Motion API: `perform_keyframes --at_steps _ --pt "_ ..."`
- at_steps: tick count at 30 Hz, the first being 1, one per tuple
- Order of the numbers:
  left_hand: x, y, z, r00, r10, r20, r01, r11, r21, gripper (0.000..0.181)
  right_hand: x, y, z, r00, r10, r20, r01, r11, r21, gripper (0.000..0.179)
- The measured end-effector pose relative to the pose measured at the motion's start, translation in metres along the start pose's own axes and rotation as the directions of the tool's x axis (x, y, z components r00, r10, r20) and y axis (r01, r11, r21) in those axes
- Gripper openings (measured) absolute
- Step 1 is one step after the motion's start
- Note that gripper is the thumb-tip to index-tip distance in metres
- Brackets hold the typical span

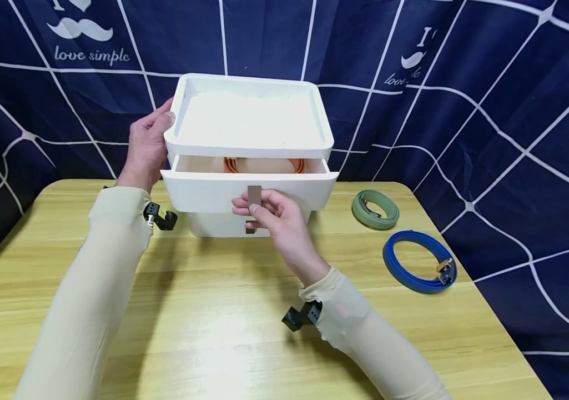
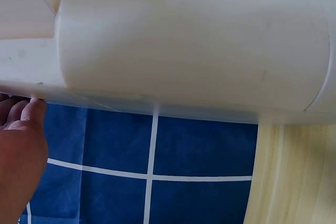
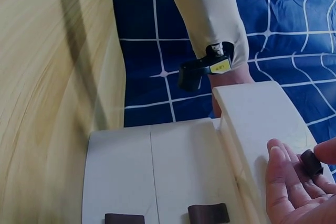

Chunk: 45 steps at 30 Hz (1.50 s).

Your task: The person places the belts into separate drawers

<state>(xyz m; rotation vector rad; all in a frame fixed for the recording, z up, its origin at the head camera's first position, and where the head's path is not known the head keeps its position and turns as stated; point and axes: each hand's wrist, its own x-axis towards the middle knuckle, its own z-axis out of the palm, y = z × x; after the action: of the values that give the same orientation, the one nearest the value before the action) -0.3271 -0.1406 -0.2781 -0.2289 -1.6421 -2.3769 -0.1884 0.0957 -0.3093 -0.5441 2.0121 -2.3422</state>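
A white drawer box [image 1: 254,116] stands at the back of the table, its top drawer [image 1: 199,191] pulled partly out. Coiled orange belts or straps [image 1: 231,165] show in the gap; most of them is hidden. My right hand [image 1: 284,214] pinches the brown pull tab [image 1: 254,194] on that drawer; the same tab [image 3: 312,162] appears between thumb and fingers in the right wrist view. At the box's left side, my left hand [image 1: 146,144] grips the rear edge near the top. Its fingertips are partly hidden behind the box in the left wrist view.
Right of the box lie a coiled green belt [image 1: 393,215] and, nearer, a coiled blue belt [image 1: 409,281] with a gold buckle. Lower drawers with brown tabs [image 3: 209,213] stay closed. A dark blue cloth [image 1: 264,39] hangs behind and beside the wooden table [image 1: 204,333].
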Motion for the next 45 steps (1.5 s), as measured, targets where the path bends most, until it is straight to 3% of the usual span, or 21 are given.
perform_keyframes --at_steps 14,45 --pt "0.001 0.003 -0.001 1.0 -0.001 -0.008 0.001 1.0 -0.003 0.042 0.006 0.0 0.0 1.0 -0.021 0.003 0.021 0.999 -0.029 0.022" --pt "-0.001 0.001 -0.001 1.0 -0.005 -0.005 0.005 1.0 0.0 0.04 0.013 0.0 0.001 1.0 0.009 -0.026 -0.01 0.999 -0.042 0.022"
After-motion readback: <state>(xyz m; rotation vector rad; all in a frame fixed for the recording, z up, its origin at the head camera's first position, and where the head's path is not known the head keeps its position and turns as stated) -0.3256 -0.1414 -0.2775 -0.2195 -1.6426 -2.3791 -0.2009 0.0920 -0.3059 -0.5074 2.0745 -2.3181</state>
